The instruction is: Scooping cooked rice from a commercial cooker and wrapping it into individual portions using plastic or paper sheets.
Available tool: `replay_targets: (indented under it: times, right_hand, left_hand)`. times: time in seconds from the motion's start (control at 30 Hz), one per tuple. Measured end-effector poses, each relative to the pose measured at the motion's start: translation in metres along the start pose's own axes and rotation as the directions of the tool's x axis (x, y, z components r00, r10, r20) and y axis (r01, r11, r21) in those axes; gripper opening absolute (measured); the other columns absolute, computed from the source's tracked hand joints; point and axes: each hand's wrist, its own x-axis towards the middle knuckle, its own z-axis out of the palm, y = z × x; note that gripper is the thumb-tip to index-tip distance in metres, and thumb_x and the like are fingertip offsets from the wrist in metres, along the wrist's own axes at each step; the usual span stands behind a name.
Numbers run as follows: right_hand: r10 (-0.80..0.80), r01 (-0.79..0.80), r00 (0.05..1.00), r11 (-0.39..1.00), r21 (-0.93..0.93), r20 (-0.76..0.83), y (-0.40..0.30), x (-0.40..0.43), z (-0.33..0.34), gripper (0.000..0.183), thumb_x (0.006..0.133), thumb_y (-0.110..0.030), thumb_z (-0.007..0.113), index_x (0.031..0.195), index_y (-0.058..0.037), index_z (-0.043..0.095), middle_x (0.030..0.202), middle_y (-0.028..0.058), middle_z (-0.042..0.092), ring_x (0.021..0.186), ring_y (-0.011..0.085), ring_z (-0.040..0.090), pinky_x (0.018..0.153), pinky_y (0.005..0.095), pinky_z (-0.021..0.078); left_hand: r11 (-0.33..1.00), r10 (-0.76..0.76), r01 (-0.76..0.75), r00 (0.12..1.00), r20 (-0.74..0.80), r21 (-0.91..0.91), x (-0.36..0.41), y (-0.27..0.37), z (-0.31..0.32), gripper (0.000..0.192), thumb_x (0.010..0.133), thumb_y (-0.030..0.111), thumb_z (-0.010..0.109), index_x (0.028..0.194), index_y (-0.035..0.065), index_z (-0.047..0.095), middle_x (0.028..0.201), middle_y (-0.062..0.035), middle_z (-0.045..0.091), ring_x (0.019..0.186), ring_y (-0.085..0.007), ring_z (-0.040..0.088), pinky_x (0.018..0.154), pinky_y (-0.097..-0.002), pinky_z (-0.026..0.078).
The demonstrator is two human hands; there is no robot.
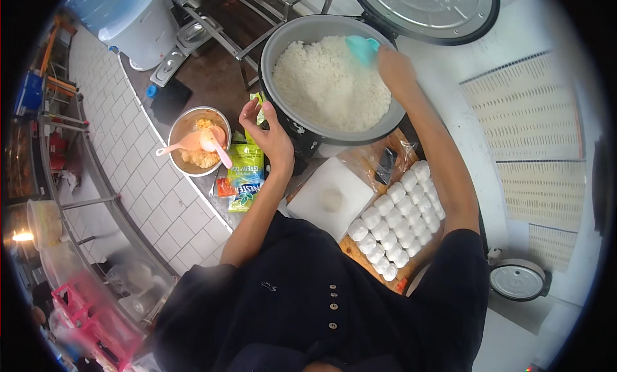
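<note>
My right hand (397, 72) grips a teal plastic rice scoop (361, 50), which is in the white cooked rice (332, 90) at the far right of a large round rice cooker (308, 136). Left of the cooker, near its black rim, my left hand (268, 134) is raised with fingers apart and holds nothing. Beyond it stands a metal bowl (174, 155) of orange-coloured rice, with pink scoops (212, 147) lying in it. Nearer to me are a stack of white paper sheets (313, 191) and rows of small white wrapped bundles (397, 217) on a wooden board.
The cooker's open lid (434, 10) leans back at the top right. Green drink-mix packets (246, 174) lie between bowl and board. A metal rack (241, 51), steel container lids (168, 67) and a white water dispenser (140, 29) stand at the upper left. Printed sheets (530, 116) hang at right.
</note>
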Motion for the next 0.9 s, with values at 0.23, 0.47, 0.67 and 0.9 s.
replay_targets:
  times: [0.23, 0.47, 0.67, 0.9]
  right_hand:
    - [-0.272, 0.256, 0.954, 0.958, 0.129, 0.127, -0.038, -0.022, 0.015, 0.016, 0.083, -0.005, 0.055, 0.083, 0.004, 0.068, 0.083, 0.0218, 0.069, 0.078, 0.036, 0.069, 0.068, 0.044, 0.0557]
    - [-0.511, 0.377, 0.767, 0.848, 0.372, 0.388, -0.096, -0.035, -0.025, 0.02, 0.086, -0.016, 0.06, 0.095, -0.0005, 0.068, 0.086, 0.0212, 0.068, 0.085, 0.038, 0.068, 0.076, 0.0457, 0.0541]
    - [-0.377, 0.266, 0.889, 0.887, 0.377, 0.261, -0.051, -0.001, -0.022, 0.02, 0.087, -0.018, 0.06, 0.091, -0.0004, 0.067, 0.082, 0.0198, 0.068, 0.083, 0.0377, 0.068, 0.074, 0.0454, 0.0543]
    - [-0.435, 0.424, 0.9, 0.892, 0.153, 0.039, -0.098, -0.038, -0.009, 0.015, 0.086, -0.004, 0.052, 0.082, 0.0054, 0.064, 0.076, 0.0208, 0.067, 0.072, 0.0338, 0.069, 0.064, 0.0417, 0.0555]
  left_hand:
    - [0.995, 0.005, -0.007, 1.0, -0.03, -0.095, 0.001, -0.007, 0.004, 0.029, 0.097, 0.018, 0.059, 0.117, 0.0016, 0.045, 0.116, -0.012, 0.053, 0.111, -0.0203, 0.05, 0.102, -0.0341, 0.036]
    - [0.999, 0.009, -0.008, 1.0, 0.013, -0.044, 0.002, -0.007, -0.003, 0.023, 0.097, 0.014, 0.057, 0.113, 0.0013, 0.047, 0.112, -0.0104, 0.054, 0.103, -0.0187, 0.05, 0.098, -0.0335, 0.037]
    - [0.998, 0.016, -0.015, 1.0, 0.014, -0.063, 0.0, -0.005, -0.003, 0.024, 0.096, 0.013, 0.057, 0.114, 0.0011, 0.047, 0.114, -0.0112, 0.055, 0.103, -0.0185, 0.05, 0.099, -0.0339, 0.037]
    - [0.994, 0.029, -0.029, 1.0, 0.001, -0.105, 0.003, -0.008, -0.001, 0.022, 0.096, 0.011, 0.056, 0.113, 0.0009, 0.047, 0.114, -0.0113, 0.055, 0.103, -0.0187, 0.05, 0.099, -0.034, 0.037]
